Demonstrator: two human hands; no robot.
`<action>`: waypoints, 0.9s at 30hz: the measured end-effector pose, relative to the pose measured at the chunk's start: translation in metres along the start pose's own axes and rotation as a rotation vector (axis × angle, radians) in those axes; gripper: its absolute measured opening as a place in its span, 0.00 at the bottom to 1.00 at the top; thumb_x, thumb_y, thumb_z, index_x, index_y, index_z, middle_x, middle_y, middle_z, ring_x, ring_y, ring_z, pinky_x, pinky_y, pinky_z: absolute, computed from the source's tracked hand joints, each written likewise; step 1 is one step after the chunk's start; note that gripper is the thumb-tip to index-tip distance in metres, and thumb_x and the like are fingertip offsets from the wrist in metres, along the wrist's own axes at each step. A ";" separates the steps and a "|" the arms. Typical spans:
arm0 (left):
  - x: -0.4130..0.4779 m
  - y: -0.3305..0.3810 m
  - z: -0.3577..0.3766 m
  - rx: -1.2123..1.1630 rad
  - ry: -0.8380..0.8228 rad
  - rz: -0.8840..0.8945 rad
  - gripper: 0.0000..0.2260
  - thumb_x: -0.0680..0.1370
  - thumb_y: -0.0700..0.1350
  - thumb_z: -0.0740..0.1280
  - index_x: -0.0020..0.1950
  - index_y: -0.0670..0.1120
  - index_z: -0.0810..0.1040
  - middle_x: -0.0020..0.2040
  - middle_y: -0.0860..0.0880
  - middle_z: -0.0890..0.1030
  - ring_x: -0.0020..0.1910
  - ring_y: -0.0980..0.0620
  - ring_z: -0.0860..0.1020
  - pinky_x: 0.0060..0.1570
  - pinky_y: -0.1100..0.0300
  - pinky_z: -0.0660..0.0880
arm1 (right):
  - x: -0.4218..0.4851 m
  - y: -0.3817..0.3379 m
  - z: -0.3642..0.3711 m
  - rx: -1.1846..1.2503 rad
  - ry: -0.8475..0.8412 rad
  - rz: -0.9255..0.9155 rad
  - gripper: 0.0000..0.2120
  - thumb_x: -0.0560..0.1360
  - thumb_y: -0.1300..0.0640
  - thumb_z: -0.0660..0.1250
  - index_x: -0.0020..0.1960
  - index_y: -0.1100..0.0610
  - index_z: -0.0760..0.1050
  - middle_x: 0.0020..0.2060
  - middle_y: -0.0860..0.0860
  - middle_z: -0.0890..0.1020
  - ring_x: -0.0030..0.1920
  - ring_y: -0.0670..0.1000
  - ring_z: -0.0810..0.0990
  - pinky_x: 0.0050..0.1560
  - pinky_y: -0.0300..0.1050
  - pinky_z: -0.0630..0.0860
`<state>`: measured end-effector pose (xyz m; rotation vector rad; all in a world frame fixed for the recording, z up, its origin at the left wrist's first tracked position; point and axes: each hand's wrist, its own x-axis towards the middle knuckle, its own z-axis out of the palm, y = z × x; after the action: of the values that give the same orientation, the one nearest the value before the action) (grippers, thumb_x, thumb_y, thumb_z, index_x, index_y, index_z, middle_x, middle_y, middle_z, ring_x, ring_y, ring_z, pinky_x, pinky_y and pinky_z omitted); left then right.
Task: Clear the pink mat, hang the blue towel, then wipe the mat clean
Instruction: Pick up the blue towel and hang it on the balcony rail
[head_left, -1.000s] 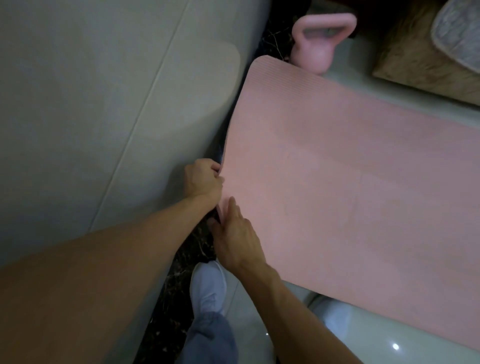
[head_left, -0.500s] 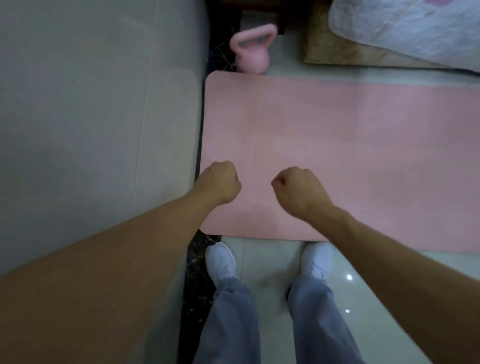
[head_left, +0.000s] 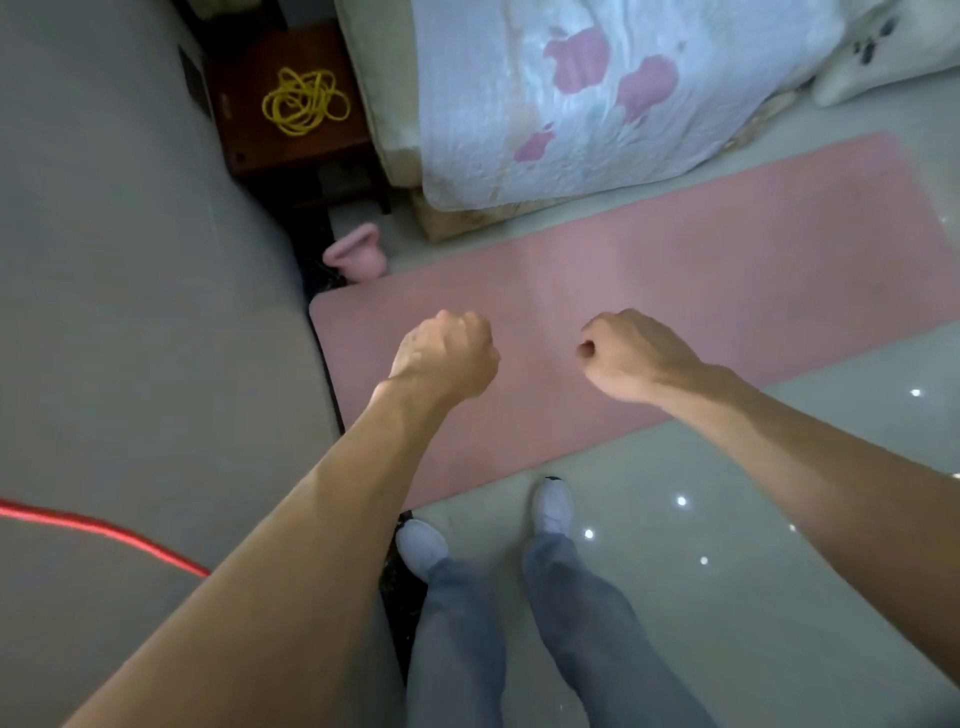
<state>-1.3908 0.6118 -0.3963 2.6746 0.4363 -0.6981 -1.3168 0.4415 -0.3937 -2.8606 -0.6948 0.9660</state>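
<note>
The pink mat (head_left: 675, 291) lies flat on the floor (head_left: 727, 519) beside the bed (head_left: 571, 104), and nothing rests on it, so the clearing step looks done. A pink kettlebell (head_left: 358, 254) stands just off its far corner. No blue towel and no wiping cloth is in view, so I cannot tell if the hanging is done; the wiping seems still left. The left hand (head_left: 447, 358) and right hand (head_left: 634, 356) hover above the mat, fingers curled into loose fists, holding nothing. One second ago both hands gripped the mat's edge; now they are off it and the person stands upright.
</note>
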 end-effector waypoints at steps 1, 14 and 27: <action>-0.010 0.015 -0.013 -0.004 0.009 0.013 0.14 0.80 0.43 0.57 0.60 0.44 0.78 0.56 0.39 0.79 0.55 0.36 0.78 0.52 0.51 0.74 | -0.012 0.010 -0.014 0.019 0.008 0.015 0.14 0.76 0.59 0.58 0.32 0.56 0.63 0.37 0.57 0.73 0.38 0.59 0.71 0.40 0.44 0.65; -0.127 0.159 -0.145 -0.088 0.116 0.153 0.12 0.78 0.47 0.60 0.55 0.47 0.80 0.55 0.42 0.81 0.53 0.39 0.79 0.54 0.49 0.76 | -0.167 0.103 -0.154 0.237 0.186 0.028 0.15 0.76 0.56 0.61 0.46 0.68 0.78 0.44 0.64 0.82 0.46 0.64 0.79 0.48 0.54 0.77; -0.190 0.204 -0.157 0.227 0.000 0.474 0.15 0.82 0.50 0.57 0.60 0.44 0.78 0.57 0.43 0.81 0.54 0.42 0.79 0.53 0.52 0.76 | -0.299 0.130 -0.157 0.226 0.320 0.191 0.15 0.77 0.52 0.59 0.46 0.59 0.81 0.43 0.57 0.83 0.44 0.59 0.81 0.48 0.53 0.79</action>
<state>-1.4079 0.4523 -0.1198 2.8235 -0.2928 -0.6279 -1.3842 0.2130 -0.1218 -2.8164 -0.2700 0.5371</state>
